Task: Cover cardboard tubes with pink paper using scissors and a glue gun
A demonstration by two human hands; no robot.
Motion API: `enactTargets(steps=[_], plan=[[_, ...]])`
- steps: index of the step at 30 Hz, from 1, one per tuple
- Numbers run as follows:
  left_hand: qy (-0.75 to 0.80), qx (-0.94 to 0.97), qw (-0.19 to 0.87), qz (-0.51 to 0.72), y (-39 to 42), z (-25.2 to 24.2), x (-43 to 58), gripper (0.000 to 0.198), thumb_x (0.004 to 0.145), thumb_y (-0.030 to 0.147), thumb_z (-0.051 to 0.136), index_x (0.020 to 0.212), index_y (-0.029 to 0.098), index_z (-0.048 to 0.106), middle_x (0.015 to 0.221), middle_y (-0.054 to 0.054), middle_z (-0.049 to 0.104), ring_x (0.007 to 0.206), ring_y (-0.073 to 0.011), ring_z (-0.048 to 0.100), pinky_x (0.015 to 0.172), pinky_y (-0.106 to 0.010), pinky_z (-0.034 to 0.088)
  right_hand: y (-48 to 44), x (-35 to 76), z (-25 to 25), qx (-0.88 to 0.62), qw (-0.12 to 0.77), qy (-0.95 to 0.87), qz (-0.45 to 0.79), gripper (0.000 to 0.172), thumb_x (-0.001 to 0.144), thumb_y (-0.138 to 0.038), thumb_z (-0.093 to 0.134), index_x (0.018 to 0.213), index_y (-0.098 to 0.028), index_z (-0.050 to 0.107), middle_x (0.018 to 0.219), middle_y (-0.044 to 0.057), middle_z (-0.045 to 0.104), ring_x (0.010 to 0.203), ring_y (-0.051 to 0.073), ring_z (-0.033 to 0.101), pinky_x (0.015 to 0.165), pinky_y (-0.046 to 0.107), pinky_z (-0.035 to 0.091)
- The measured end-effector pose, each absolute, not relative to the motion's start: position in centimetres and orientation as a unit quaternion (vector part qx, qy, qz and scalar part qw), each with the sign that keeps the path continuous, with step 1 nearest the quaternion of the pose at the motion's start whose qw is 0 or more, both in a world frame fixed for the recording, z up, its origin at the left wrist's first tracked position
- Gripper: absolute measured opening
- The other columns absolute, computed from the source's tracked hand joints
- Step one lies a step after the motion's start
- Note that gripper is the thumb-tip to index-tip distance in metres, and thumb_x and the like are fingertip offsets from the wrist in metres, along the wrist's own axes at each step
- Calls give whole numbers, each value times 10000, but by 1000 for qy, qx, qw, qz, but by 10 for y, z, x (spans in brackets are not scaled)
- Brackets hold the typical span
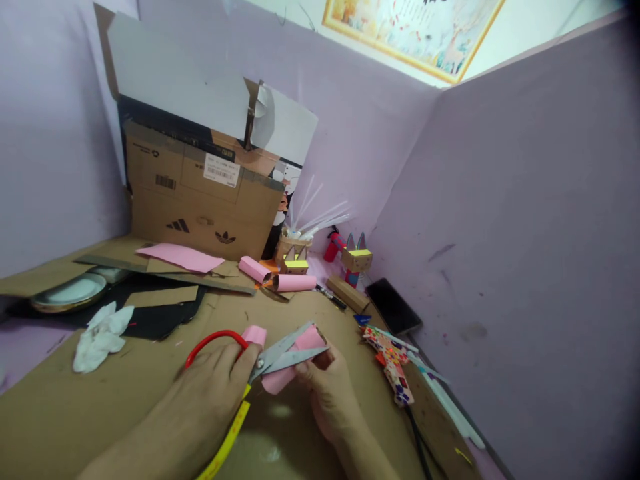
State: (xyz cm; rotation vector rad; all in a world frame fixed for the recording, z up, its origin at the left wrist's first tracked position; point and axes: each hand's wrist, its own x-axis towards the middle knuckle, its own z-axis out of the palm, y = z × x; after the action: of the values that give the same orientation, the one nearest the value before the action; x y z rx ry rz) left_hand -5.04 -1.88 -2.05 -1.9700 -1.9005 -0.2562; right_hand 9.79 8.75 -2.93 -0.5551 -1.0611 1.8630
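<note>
My left hand (213,390) is closed around the scissors (270,360), which have one red handle loop and a yellow handle part below. The blades are spread, with the end of a pink paper-covered roll (278,381) between them. From the right side, my right hand (333,393) pinches that roll near the blade tips. Whether the blades are cutting into it I cannot tell. Just behind my left hand lies another pink roll (256,335), partly hidden by the fingers.
Further back lie two pink rolls (295,283) and a pink sheet (181,257). A large cardboard box (200,193) stands behind them. On the right are a glue gun (393,360) with flowery covering, a dark tablet (394,305) and white sticks. Crumpled tissue (103,338) lies left.
</note>
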Motion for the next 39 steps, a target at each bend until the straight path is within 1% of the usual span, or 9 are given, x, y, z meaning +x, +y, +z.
enactTargets(steps=[6, 10, 14, 18, 21, 26, 33, 36, 39], plan=[[-678, -697, 208, -105, -18, -21, -51, 541, 721, -51, 313, 1182, 99, 553, 897, -126, 657, 782, -251, 631, 695, -403, 534, 88, 98, -31, -233, 454, -433, 743, 387, 451, -206, 891, 784, -178, 696, 680, -17, 667, 602, 129, 553, 597, 231, 462], [-682, -705, 171, -86, -20, -13, -49, 570, 716, -63, 313, 1223, 96, 519, 908, -121, 656, 789, -243, 637, 698, -394, 543, 87, 97, -31, -239, 457, -424, 744, 420, 443, -197, 891, 812, -173, 693, 749, 4, 696, 669, 148, 592, 632, 240, 473], [-681, -703, 183, -91, -20, -14, -48, 578, 720, -56, 328, 1260, 88, 476, 896, -117, 649, 758, -240, 636, 675, -393, 547, 85, 96, -31, -248, 461, -422, 740, 440, 448, -214, 891, 836, -180, 685, 756, 4, 703, 686, 155, 605, 655, 254, 485], [-673, -702, 206, -108, -20, -17, -47, 545, 720, -50, 333, 1215, 96, 505, 856, -113, 640, 715, -250, 630, 622, -392, 542, 85, 96, -31, -261, 469, -422, 731, 408, 448, -235, 893, 796, -171, 690, 721, 0, 694, 662, 151, 601, 656, 258, 489], [-677, -706, 182, -102, -21, -17, -47, 547, 704, -63, 319, 1171, 116, 542, 830, -105, 643, 701, -250, 630, 612, -383, 537, 85, 96, -32, -262, 472, -427, 726, 382, 457, -229, 888, 779, -167, 693, 718, -1, 689, 649, 143, 593, 621, 241, 477], [-680, -705, 176, -103, -23, -22, -48, 560, 737, -35, 323, 1228, 171, 497, 920, -108, 643, 755, -249, 634, 624, -359, 527, 85, 97, -32, -259, 467, -435, 725, 376, 485, -240, 876, 805, -164, 695, 740, 4, 689, 638, 138, 578, 591, 231, 456], [-678, -707, 175, -95, -23, -21, -46, 466, 782, -14, 315, 1158, 139, 545, 827, -92, 620, 700, -242, 625, 582, -342, 510, 86, 97, -32, -273, 471, -437, 716, 373, 470, -259, 881, 777, -173, 686, 663, -21, 644, 603, 130, 540, 584, 234, 450], [-681, -705, 165, -105, -23, -21, -47, 478, 777, -29, 309, 1151, 153, 545, 854, -95, 628, 730, -237, 632, 613, -338, 515, 85, 96, -32, -278, 471, -430, 719, 394, 460, -280, 887, 781, -173, 686, 661, -22, 638, 602, 129, 536, 592, 239, 456], [-682, -706, 157, -108, -25, -24, -49, 530, 771, -38, 299, 1211, 175, 501, 862, -87, 637, 728, -233, 637, 611, -332, 512, 84, 97, -31, -279, 467, -428, 722, 412, 452, -293, 892, 790, -174, 688, 662, -24, 636, 612, 130, 539, 607, 243, 462]])
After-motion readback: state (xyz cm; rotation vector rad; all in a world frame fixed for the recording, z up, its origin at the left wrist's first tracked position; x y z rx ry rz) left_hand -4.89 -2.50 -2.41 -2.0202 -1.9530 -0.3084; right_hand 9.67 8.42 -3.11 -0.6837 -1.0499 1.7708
